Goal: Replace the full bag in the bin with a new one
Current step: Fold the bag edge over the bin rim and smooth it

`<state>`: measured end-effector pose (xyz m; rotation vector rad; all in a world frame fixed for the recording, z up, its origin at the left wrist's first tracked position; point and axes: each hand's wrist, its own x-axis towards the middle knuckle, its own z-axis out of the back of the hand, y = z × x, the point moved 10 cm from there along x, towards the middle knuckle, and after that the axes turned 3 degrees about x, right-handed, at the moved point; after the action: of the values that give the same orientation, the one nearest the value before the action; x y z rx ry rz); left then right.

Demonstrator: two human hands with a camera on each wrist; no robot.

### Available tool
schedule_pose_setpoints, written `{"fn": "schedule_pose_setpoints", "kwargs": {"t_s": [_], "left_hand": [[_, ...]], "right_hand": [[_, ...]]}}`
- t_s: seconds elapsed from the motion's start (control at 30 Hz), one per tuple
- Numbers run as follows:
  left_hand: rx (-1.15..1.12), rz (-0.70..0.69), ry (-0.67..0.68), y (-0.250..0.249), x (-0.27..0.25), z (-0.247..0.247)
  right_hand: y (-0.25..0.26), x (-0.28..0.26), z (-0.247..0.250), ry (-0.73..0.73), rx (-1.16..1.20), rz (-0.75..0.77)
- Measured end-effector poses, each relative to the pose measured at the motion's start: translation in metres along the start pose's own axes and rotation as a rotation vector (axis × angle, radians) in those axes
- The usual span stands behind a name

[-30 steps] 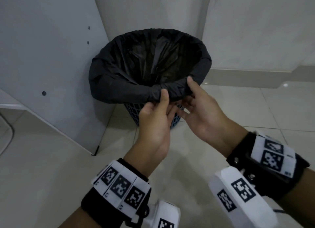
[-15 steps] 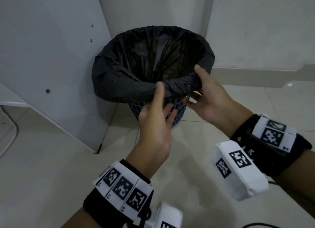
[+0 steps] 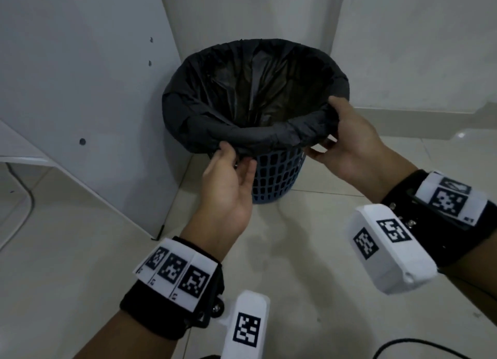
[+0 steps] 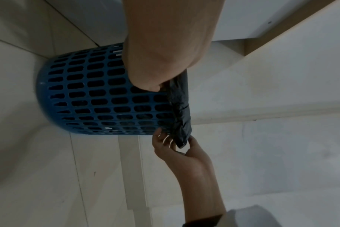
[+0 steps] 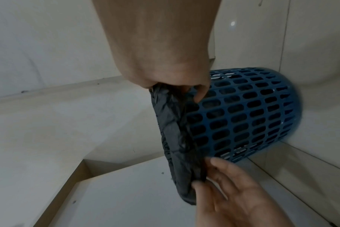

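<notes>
A blue lattice bin (image 3: 271, 176) stands on the floor in a corner, lined with a black bag (image 3: 242, 90) whose top is folded over the rim. My left hand (image 3: 236, 157) is at the near-left rim, thumb on the bag's folded hem and fingers under it. My right hand (image 3: 330, 141) is at the near-right rim, thumb on top and fingers below. The right wrist view shows the right hand (image 5: 177, 89) gripping the bunched bag fold (image 5: 171, 135) against the bin (image 5: 243, 116). There the left hand (image 5: 204, 176) pinches the hem further along.
A white panel (image 3: 80, 90) stands close on the bin's left, and walls are right behind it. A cable (image 3: 27, 202) lies on the tiled floor at the far left, another cable (image 3: 416, 345) at the bottom right. Open floor lies in front of the bin.
Both hands were together at the middle of the near rim. They have slid apart along the bag's fold, the left going left and the right going right.
</notes>
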<state>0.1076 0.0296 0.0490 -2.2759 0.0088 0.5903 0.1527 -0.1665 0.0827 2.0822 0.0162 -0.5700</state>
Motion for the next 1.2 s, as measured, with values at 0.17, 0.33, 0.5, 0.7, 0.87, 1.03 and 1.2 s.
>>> {"fn": "schedule_pose_setpoints", "kwargs": {"t_s": [0.17, 0.33, 0.5, 0.7, 0.87, 1.03, 1.2], "left_hand": [[0.175, 0.048, 0.115, 0.031, -0.017, -0.022], [0.201, 0.056, 0.12, 0.048, -0.029, -0.015], [0.035, -0.009, -0.011, 0.026, -0.024, 0.01], [0.048, -0.016, -0.022, 0.014, -0.016, 0.012], [0.077, -0.006, -0.028, 0.02, -0.009, 0.012], [0.024, -0.033, -0.005, 0.014, -0.006, 0.015], [0.009, -0.06, -0.071, 0.014, -0.005, 0.03]], "right_hand": [[0.065, -0.049, 0.002, -0.152, -0.491, 0.822], [0.026, -0.082, -0.068, 0.263, -1.306, 1.322], [0.007, -0.064, -0.074, 0.361, -1.452, 1.314], [0.032, -0.05, -0.053, 0.372, -1.367, 1.189], [0.051, -0.06, -0.02, 0.233, -1.152, 1.248], [0.004, -0.022, 0.077, -0.199, -0.281, 0.437], [-0.043, -0.006, 0.045, 0.179, -0.003, 0.007]]}}
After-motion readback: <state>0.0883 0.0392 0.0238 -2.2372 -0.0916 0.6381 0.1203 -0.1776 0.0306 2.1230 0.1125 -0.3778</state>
